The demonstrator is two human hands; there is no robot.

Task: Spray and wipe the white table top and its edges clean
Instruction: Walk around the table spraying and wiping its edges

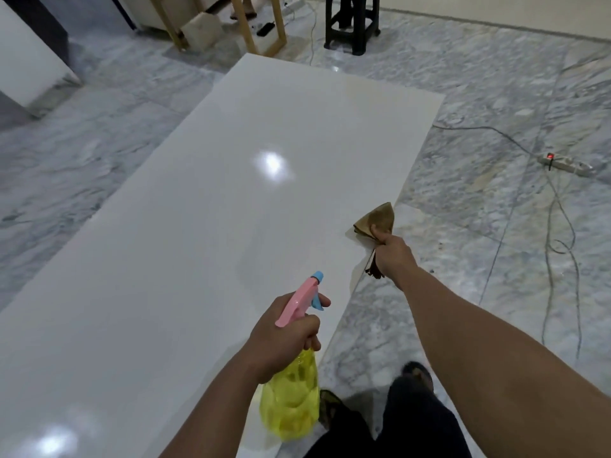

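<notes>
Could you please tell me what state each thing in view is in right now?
Spray bottle: gripped by left hand, finger at trigger.
Brown cloth: gripped by right hand at the table top edge.
Power strip: red light on.

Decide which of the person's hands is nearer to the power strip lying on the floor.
Right. The right hand, gripping the brown cloth at the table's right edge, lies closer to the power strip. The left hand, holding the spray bottle, is farther left and nearer the person.

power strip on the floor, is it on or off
On, it seems: the power strip shows a red light glowing at its near end.
</notes>
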